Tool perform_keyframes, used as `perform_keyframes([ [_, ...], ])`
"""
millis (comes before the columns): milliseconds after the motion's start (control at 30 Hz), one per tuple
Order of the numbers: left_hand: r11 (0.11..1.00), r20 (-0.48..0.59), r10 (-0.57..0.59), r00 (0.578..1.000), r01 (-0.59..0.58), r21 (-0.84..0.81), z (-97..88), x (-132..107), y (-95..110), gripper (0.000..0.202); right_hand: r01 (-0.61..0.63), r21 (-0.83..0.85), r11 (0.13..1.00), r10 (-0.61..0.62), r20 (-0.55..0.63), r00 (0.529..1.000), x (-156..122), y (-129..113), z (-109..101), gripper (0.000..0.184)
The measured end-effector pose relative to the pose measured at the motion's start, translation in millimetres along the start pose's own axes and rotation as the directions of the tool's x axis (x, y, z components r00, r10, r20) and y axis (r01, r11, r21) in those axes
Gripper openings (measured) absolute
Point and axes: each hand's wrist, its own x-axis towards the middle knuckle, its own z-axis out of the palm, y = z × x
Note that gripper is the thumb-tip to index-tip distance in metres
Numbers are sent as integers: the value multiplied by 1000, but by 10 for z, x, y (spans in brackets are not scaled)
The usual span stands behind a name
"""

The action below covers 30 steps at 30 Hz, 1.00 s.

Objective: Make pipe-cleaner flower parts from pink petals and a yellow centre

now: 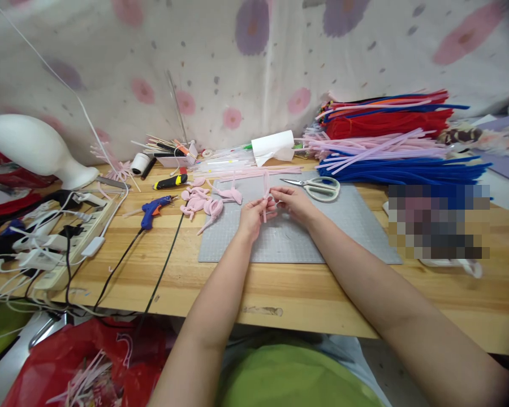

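Observation:
Above the grey cutting mat (233, 246) I hold a pink pipe cleaner (266, 181), bent into a narrow upright loop with an end hanging below my fingers. My left hand (255, 216) is closed on it in a pinch. At its right side, my right hand (292, 202) has thumb and fingertips together against the same pipe cleaner, partly hidden. Scissors (322, 188) with pale handles lie just beyond my right hand. To the left of my hands, several curled pink pipe cleaner shapes (212, 209) rest at the mat's edge.
A blue hot glue gun (150, 213) and a yellow-black utility knife (169, 181) lie left. Bundles of blue (407, 169) and red pipe cleaners (390, 121) are stacked back right. A white paper roll (273, 146) stands behind the mat. A power strip (78, 243) with cables occupies the far left.

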Motion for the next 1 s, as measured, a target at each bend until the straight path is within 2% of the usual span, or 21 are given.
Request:
perform_keyframes([
  [100,999,29,-24,999,24,-30,2,-34,18,6,-73,29,997,70,94,993,1,30,-15,30],
  [200,1000,12,-13,1000,13,-8,12,-46,14,4,-29,1,1000,28,102,994,-4,54,2,27],
  [300,999,-56,33,998,-31,44,34,-25,-12,3,27,-52,998,-21,108,994,-10,72,40,27],
  [400,977,-154,143,978,-114,181,49,32,-78,6,68,-76,995,-63,68,996,-8,89,92,31],
  [500,895,-169,306,937,-223,387,40,80,-162,9,96,-78,992,-93,37,995,-3,99,147,34],
  [600,747,-142,454,880,-288,600,17,74,-217,11,105,-64,992,-105,15,994,-6,99,194,35],
  [700,657,-107,516,850,-312,687,-11,50,-225,12,105,-75,992,-106,-10,994,-19,95,201,33],
  [733,666,-98,505,858,-315,676,-22,47,-218,13,102,-91,991,-103,-6,995,-23,91,189,32],
  [800,744,-90,409,908,-274,610,-46,47,-186,12,83,-107,991,-83,7,997,-30,75,145,29],
  [867,836,-63,224,972,-159,525,-68,44,-133,10,54,-93,994,-54,2,999,-33,48,87,29],
  [900,869,-43,128,991,-91,486,-75,37,-103,10,42,-80,996,-44,-16,999,-33,33,61,31],
  [967,907,3,2,1000,-3,421,-82,17,-47,9,27,-64,998,-30,-55,998,-32,8,26,32],
  [1000,919,24,-14,1000,4,394,-81,7,-29,9,20,-62,998,-25,-67,997,-32,1,19,31],
])
